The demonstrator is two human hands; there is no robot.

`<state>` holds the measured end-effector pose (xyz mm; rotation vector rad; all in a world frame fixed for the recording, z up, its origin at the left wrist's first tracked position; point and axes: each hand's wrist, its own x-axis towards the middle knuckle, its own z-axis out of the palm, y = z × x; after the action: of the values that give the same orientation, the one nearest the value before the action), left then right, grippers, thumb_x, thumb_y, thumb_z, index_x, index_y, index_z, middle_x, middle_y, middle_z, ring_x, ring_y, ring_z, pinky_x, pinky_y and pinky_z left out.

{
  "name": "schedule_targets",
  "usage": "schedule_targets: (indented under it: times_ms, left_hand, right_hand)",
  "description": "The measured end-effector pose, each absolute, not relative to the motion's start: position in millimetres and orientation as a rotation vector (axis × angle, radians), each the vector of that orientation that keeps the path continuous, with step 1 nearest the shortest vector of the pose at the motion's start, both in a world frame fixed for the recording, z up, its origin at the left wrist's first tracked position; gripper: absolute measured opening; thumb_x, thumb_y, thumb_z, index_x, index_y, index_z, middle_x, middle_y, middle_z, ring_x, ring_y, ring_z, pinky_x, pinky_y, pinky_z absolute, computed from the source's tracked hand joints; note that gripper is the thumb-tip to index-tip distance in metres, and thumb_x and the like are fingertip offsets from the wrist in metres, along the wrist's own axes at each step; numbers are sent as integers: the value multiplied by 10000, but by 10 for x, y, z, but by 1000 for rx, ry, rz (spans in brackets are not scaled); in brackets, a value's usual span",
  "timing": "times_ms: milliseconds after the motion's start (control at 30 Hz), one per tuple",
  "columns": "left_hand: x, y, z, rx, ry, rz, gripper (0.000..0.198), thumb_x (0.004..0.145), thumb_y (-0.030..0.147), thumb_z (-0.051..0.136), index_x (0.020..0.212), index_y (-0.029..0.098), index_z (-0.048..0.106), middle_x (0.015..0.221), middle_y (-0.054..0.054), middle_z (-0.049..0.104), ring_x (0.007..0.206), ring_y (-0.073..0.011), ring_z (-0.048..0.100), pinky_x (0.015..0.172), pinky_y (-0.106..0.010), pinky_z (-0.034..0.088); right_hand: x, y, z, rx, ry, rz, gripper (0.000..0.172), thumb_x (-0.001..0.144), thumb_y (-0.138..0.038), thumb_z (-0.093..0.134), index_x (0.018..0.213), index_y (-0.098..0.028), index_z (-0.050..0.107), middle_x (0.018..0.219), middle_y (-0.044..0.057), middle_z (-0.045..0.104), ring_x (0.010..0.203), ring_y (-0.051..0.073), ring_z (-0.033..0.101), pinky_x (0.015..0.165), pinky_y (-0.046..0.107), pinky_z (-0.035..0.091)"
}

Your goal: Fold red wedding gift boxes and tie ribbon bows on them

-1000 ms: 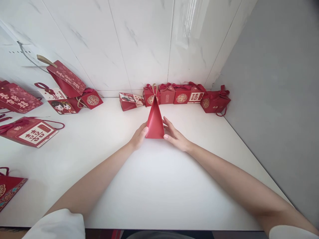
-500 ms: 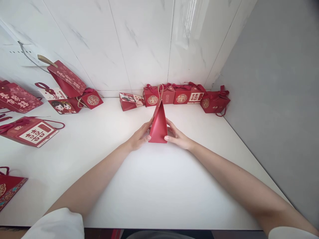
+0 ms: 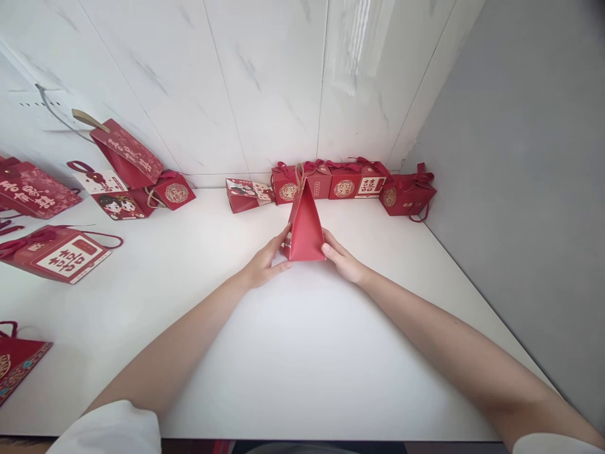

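Observation:
A red triangular gift box (image 3: 307, 233) with a beige cord loop on top stands upright on the white table, its plain red end facing me. My left hand (image 3: 267, 260) holds its left side, fingers against the printed panel and thumb low beside the near left corner. On the right edge, my right hand (image 3: 345, 257) grips it with the thumb in front and fingers behind, partly hidden.
Along the tiled wall stand several red gift boxes (image 3: 359, 181) with ribbons and a small lying box (image 3: 248, 194). More red boxes (image 3: 127, 157) are stacked at the left. A double-character box (image 3: 66, 255) lies nearer. A grey panel (image 3: 520, 189) bounds the right.
The box has turned a little, so its front end has swung right and more of its left printed panel shows. My left thumb has come off the front corner.

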<state>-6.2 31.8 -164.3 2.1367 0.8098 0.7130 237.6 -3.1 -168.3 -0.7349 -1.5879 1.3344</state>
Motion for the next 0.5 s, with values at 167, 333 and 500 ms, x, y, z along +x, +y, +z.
schedule_targets:
  times_ms: [167,333,500]
  left_hand:
    - [-71,335,-1650,2046,662,742,849,845,613,491,1520,255,121,1425,-121,390,1175,-293,434,904,-373,375]
    - [-65,355,-1673,1958,589,783,890,816,666,490,1519,257,128,1424,-127,395,1217,-309,426,929,-395,386]
    - [-34,312,-1626,1997,615,815,796,828,584,545,1495,268,243,1476,-113,350,1292,-321,385,1051,-445,331]
  right_hand:
    - [2369,-35,-1652,-729,-1593,1341,686,907,-574,462,1475,-265,231,1508,92,323,1378,262,334,1119,462,325]
    - [2367,-41,-1663,-734,-1593,1347,684,903,-558,486,1463,-250,245,1525,103,282,1383,254,323,1107,455,346]
    - [2379,-41,-1684,-767,-1596,1348,776,825,-585,591,1464,-298,256,1535,97,259,1338,290,386,1069,486,379]
